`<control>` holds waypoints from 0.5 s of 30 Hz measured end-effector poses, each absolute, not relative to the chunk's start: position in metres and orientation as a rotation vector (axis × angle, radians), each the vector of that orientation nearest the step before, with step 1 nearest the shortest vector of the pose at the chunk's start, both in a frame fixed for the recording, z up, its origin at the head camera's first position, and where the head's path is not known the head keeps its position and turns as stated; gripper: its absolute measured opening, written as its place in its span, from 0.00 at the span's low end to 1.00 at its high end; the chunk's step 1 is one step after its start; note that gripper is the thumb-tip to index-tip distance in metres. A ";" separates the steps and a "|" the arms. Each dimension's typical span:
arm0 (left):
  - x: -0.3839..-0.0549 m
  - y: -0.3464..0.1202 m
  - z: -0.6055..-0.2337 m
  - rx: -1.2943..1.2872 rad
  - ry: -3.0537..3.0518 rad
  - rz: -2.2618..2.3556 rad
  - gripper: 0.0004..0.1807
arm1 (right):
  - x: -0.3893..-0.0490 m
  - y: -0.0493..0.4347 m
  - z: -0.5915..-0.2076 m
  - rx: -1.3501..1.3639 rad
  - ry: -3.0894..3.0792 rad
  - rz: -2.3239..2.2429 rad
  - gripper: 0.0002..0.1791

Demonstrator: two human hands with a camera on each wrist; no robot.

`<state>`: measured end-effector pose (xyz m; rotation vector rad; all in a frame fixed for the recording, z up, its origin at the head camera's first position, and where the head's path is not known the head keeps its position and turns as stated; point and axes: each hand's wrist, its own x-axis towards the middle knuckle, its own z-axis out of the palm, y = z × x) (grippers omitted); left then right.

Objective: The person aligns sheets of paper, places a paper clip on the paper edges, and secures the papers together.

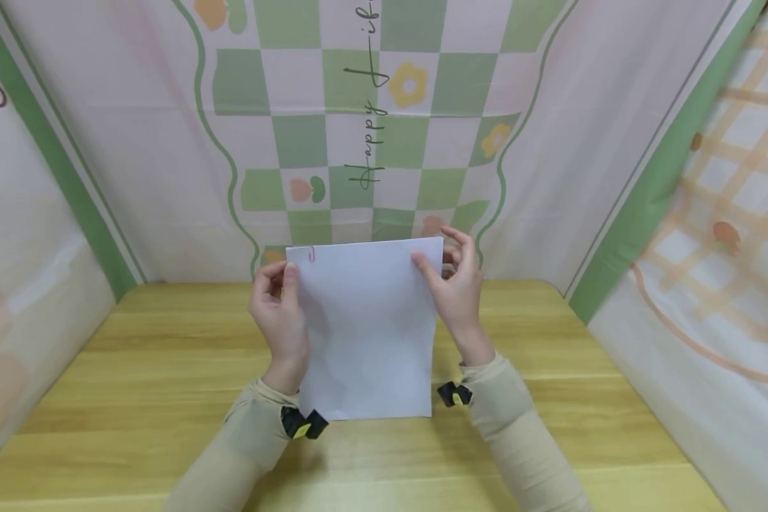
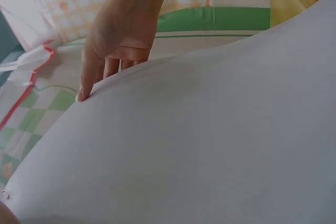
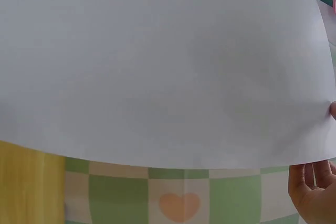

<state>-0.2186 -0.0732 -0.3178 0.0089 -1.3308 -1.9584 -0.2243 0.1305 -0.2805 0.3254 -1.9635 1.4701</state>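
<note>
White paper (image 1: pixel 365 327) is held up, tilted, over the table; whether it is one sheet or several I cannot tell. A pink paper clip (image 1: pixel 312 254) sits on its top edge near the left corner. My left hand (image 1: pixel 280 313) pinches that corner beside the clip, thumb in front. At the upper right, my right hand (image 1: pixel 457 284) grips the paper with the thumb on its front and fingers behind. In the left wrist view the paper (image 2: pixel 210 129) hides most of the left hand. The right wrist view shows the paper (image 3: pixel 157 66) and part of the right hand (image 3: pixel 317 198).
Beneath is a wood-grain table (image 1: pixel 134 398). A green-and-white checked curtain (image 1: pixel 352 135) hangs behind it, with pale patterned cloth (image 1: pixel 710 299) along the right side and more cloth (image 1: pixel 25 284) at the left. Both wrists carry small black camera mounts.
</note>
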 end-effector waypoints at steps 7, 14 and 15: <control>-0.221 -0.074 -0.320 0.019 -1.355 -1.957 0.14 | -0.221 0.132 -0.288 0.299 -2.022 1.534 0.31; -0.224 -0.074 -0.320 0.014 -1.359 -1.958 0.13 | -0.220 0.133 -0.296 0.296 -2.086 1.493 0.24; -0.224 -0.074 -0.320 0.015 -1.361 -1.955 0.13 | -0.220 0.134 -0.297 0.300 -2.095 1.479 0.23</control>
